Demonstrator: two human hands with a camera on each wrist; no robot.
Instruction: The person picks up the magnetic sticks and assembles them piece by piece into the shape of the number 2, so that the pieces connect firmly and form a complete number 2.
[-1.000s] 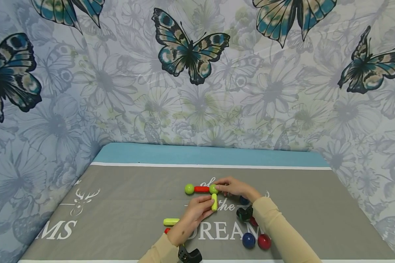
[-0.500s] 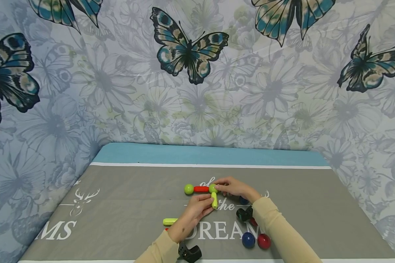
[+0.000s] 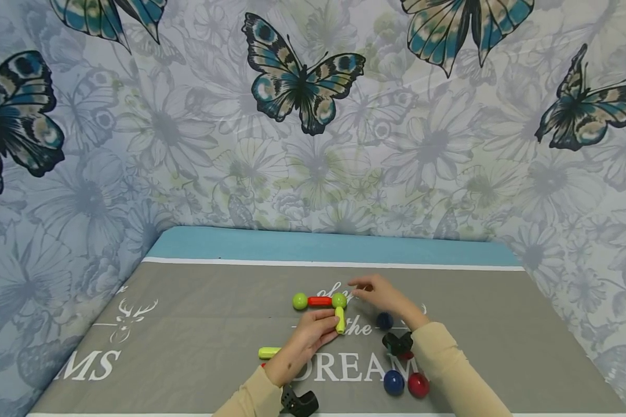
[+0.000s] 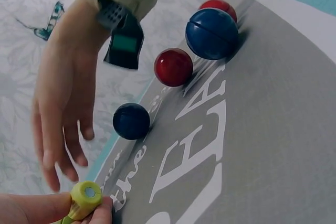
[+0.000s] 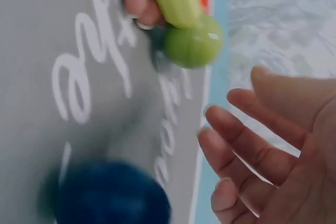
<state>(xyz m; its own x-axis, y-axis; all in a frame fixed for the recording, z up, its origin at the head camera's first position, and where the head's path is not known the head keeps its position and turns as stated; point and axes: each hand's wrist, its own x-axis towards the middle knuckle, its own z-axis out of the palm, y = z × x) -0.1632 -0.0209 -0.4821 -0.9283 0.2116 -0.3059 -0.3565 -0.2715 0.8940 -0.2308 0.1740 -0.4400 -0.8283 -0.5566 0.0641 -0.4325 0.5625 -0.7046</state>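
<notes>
My left hand [image 3: 311, 336] pinches a yellow-green rod [image 3: 339, 320] between thumb and fingers; in the left wrist view a pale disc shows on the end of that rod [image 4: 87, 194]. The rod's far end meets a green ball [image 3: 339, 300]. From this ball a red rod [image 3: 320, 301] runs left to a second green ball [image 3: 299, 300]. My right hand [image 3: 379, 294] is apart from the green ball, to its right, with relaxed fingers and nothing in them. The right wrist view shows a gap between its fingers [image 5: 239, 129] and the ball [image 5: 194, 41].
Right of the hands lie a dark blue ball [image 3: 385, 320], a larger blue ball [image 3: 394, 383] and a red ball [image 3: 418, 384]. A red ball [image 3: 407, 355] is mostly hidden by the right wrist camera. Another yellow-green rod [image 3: 269, 353] lies beside the left wrist on the grey cloth [image 3: 198, 324].
My right hand has let go of the green ball and moved a little to the right. The left hand stays on the yellow-green rod.
</notes>
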